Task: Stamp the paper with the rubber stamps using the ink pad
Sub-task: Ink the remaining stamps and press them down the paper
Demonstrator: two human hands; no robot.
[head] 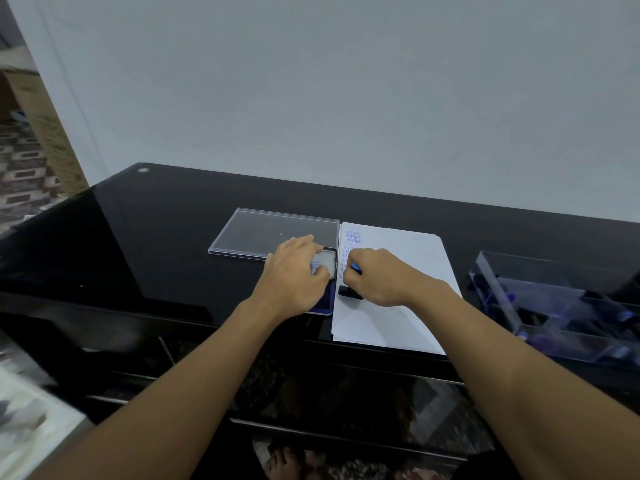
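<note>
Paper [398,265] is printed down its left edge only, most left blank; stamp [350,292] is clasped in the right grip [377,275], ink pad [323,304] held by the left grip [294,275]

My worktop [173,237] is glossy black. White paper [398,306] lies at its front edge. Just left of the paper's near half sits the blue ink pad [327,303]; left of the paper's far half, a clear lid [263,230]. Well right of the paper stands a clear box [571,348] holding stamps.
</note>
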